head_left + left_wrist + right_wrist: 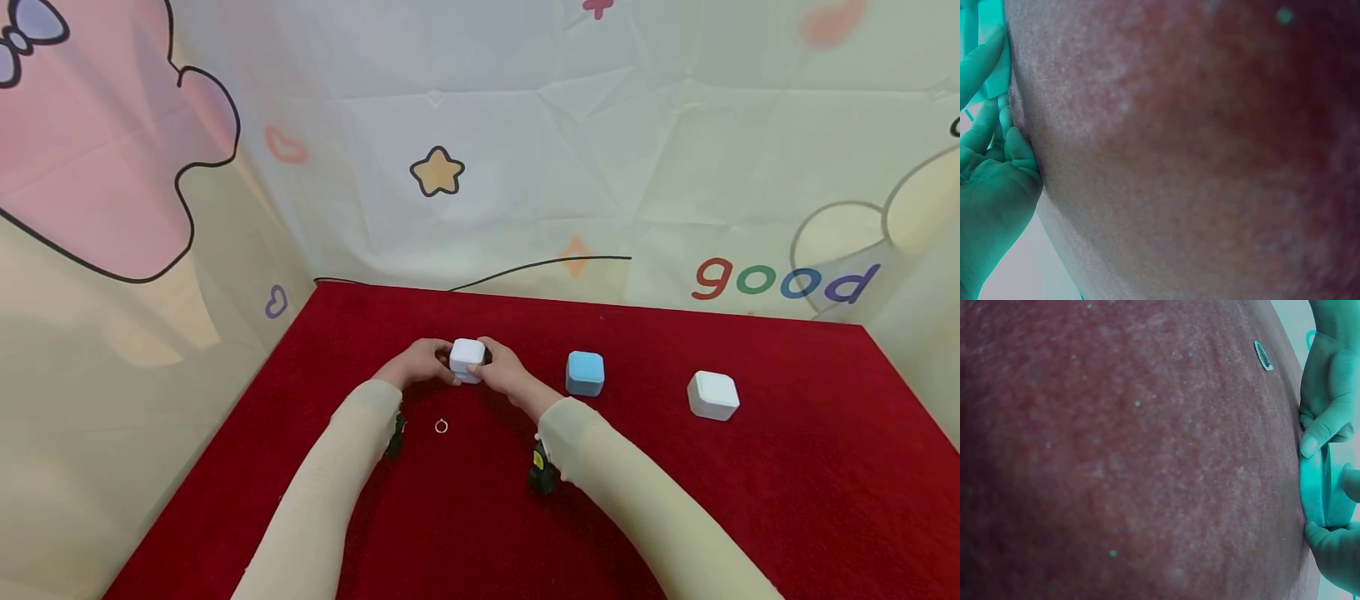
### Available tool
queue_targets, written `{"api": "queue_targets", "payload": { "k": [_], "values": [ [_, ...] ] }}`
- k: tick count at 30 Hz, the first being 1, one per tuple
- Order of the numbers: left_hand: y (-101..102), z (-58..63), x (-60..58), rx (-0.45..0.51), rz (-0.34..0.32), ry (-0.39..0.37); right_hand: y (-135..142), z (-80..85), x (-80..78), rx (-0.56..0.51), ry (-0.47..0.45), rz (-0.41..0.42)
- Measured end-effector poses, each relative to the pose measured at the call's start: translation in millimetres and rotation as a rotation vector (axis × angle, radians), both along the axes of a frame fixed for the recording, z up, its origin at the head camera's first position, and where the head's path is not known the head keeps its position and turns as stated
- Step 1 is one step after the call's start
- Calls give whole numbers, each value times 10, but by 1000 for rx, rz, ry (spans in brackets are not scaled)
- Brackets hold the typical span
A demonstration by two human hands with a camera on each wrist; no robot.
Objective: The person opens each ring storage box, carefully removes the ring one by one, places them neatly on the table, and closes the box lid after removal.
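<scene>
A small white box (pixel 467 356) with rounded edges stands on the red cloth between both hands. In the right wrist view a seam divides its upper part from its lower part (pixel 1312 487). From the left, my left hand (pixel 418 363) holds the box low down, its thumb (pixel 1311 445) on the lower part. My right hand (pixel 507 372) grips from the right, its thumb (pixel 1352 478) against the upper part. Inside the box nothing can be seen. A small ring (pixel 441 426) lies on the cloth nearer the body.
To the right sit a light blue box (pixel 585 372) and, farther along, another white box (pixel 713 395). The red cloth (pixel 450 517) covers the table. A printed curtain (pixel 510 150) hangs behind and at the sides.
</scene>
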State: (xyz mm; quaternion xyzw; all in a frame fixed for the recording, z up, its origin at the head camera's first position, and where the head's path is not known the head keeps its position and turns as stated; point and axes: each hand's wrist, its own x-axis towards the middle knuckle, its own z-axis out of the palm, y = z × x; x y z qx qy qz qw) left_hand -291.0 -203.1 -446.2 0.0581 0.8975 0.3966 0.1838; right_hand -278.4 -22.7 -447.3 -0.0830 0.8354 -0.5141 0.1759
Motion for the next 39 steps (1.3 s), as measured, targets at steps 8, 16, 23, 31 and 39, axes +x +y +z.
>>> {"api": "queue_targets", "payload": {
  "k": [8, 16, 23, 31, 39],
  "values": [
    [2, 0, -9, 9, 1, -1, -2, -14, -1, 8, 25, -10],
    [1, -1, 8, 10, 6, -13, 1, -20, 20, 12, 42, -11],
    [3, -8, -2, 1, -1, -3, 2, -17, 31, 28, 58, -13],
    [-11, 2, -3, 5, -22, -10, -10, -30, 38, 40, 62, -17],
    [-16, 9, -2, 5, -25, -16, -17, -45, 30, 40, 71, -22]
  ]
}}
